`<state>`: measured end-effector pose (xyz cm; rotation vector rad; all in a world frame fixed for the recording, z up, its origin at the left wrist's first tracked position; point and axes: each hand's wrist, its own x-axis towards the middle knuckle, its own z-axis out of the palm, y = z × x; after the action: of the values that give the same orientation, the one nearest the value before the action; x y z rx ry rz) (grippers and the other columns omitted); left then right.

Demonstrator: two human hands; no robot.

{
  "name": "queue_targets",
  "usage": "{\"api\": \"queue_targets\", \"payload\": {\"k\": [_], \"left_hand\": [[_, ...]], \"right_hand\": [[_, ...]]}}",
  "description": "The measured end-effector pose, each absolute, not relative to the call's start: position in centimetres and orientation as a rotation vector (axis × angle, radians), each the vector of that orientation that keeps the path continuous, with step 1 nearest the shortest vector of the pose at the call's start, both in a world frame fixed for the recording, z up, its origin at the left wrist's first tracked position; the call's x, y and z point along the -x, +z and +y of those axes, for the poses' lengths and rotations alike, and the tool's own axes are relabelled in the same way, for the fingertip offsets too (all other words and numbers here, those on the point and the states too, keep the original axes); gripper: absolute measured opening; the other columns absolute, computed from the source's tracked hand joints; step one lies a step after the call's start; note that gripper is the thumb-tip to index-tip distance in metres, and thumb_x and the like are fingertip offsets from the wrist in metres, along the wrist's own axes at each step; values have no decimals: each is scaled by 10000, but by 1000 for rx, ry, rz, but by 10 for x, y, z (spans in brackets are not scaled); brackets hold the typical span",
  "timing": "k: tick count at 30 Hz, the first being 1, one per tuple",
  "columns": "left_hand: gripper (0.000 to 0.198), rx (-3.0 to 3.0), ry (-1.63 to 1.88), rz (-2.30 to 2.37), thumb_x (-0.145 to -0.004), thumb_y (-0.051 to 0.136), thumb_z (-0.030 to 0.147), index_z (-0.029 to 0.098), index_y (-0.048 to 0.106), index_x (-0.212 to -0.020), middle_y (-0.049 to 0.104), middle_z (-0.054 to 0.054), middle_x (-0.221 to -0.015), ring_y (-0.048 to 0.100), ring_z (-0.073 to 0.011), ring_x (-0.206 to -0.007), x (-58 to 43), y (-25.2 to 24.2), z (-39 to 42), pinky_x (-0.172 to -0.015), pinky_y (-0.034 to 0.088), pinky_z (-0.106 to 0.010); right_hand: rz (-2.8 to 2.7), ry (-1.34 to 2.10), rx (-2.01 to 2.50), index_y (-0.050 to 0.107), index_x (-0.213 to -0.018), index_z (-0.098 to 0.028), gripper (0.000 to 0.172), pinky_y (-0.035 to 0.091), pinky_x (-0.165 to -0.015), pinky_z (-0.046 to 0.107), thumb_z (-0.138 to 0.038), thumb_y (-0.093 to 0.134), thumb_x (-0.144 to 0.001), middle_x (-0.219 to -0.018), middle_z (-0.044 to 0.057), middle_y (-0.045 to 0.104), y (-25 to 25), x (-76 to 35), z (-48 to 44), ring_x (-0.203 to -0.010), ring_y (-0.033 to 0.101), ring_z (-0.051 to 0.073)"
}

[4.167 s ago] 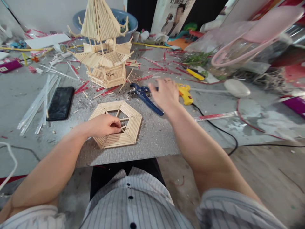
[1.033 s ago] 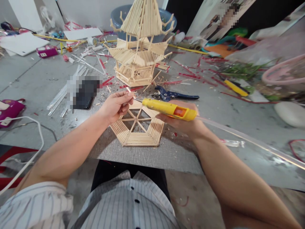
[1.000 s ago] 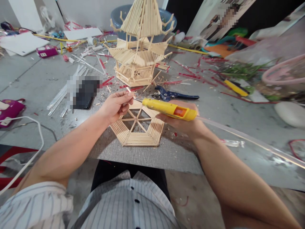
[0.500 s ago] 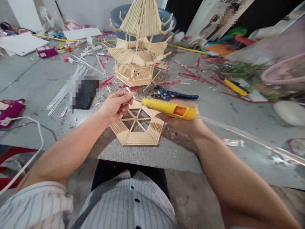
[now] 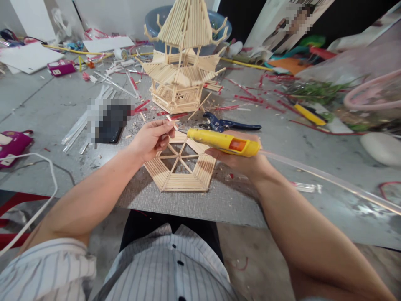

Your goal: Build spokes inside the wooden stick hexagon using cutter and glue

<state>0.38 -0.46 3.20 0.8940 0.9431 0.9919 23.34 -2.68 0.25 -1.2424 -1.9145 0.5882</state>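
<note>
Between thumb and fingers, my left hand [image 5: 154, 138] pinches a short thin wooden stick [image 5: 171, 121]. My right hand [image 5: 239, 161] is wrapped round a yellow hot glue gun [image 5: 209, 139], a clear glue stick [image 5: 300, 169] trailing from its back end. The gun's nozzle is at the lower end of the wooden stick; I cannot tell whether they touch. Under both hands a hexagonal frame of wooden sticks [image 5: 184, 182] with crossing spokes lies flat on the table. Behind it stands a tiered wooden-stick pagoda [image 5: 180, 75].
Blue-handled cutters [image 5: 232, 124] lie just beyond the glue gun. A dark phone [image 5: 112, 123] and clear glue sticks [image 5: 83, 121] are on the left. A yellow utility knife [image 5: 308, 113] rests at the right, and a blue basin [image 5: 153, 23] stands behind the pagoda.
The glue gun has shifted very slightly to the right. My left hand and the stick in it stay in place.
</note>
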Motion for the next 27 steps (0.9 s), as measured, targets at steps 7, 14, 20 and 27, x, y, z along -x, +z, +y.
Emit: {"api": "queue_targets", "payload": {"k": [7,14,20,27], "left_hand": [[238,-935,987,970,-884,544,170,135,552,-649,563,28,-557,355,-2,-340,-4,29,-3,-343,167,-159],[230,-979,985,962,-875,553,173,139,551,-648,573,27,-562,373,-9,-337,-3,26,-3,-334,161,-169],[220,-984,989,949,-877,548,161,132,557,-659,571,30,-562,363,-7,-337,-3,26,-3,-337,167,-165],[217,-967,986,937,-881,536,156,127,562,-667,566,28,-555,361,-7,-342,-3,27,-3,-337,173,-160]], "right_hand": [[-1912,556,1229,536,-638,-280,368,359,-544,358,-615,676,-703,-621,10,575,5,-232,-27,-574,520,186],[-1897,600,1232,549,-654,-284,366,380,-541,365,-619,693,-693,-632,19,565,7,-231,-28,-575,510,191],[-1921,576,1258,528,-638,-292,407,374,-542,367,-673,660,-689,-627,16,568,6,-233,-27,-578,509,195],[-1931,557,1257,496,-608,-285,428,366,-537,363,-678,643,-696,-614,21,542,6,-233,-27,-568,499,195]]}}
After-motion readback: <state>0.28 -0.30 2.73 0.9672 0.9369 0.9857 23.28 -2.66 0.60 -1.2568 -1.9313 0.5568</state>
